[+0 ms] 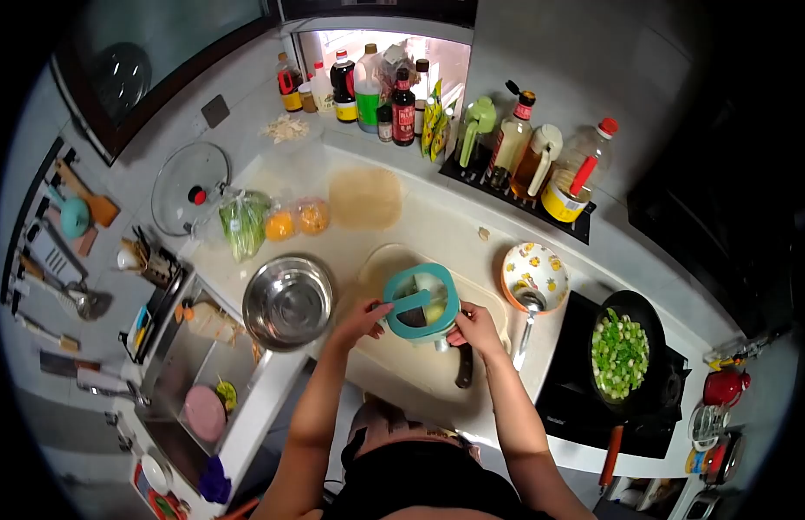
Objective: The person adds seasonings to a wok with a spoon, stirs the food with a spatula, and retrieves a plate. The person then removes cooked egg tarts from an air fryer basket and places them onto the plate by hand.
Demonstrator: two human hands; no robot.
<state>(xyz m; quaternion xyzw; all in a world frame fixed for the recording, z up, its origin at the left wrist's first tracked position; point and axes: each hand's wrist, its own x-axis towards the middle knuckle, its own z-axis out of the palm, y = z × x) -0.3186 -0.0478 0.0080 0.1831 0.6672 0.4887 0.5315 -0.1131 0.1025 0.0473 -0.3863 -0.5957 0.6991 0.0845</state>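
Note:
Both my hands hold a teal-lidded food container [411,302] above the cutting board [381,355]. Its lid has see-through windows, with something pale and something dark visible inside. My left hand [361,324] grips the left side, fingers closed at the edge. On the opposite side, my right hand [477,330] has its fingers closed around the lower right corner. A knife lies on the board just below the container; its dark handle [464,367] shows, while the container hides most of the blade. Left of my left hand stands a steel bowl [288,303].
A frying pan [603,386] of chopped greens sits on the black stove [563,394]. A patterned bowl [512,290] holds a metal ladle [525,334]. Bagged leafy greens [243,224] and oranges [280,225] lie behind. Bottles [403,108] line the back; the sink [181,364] is left.

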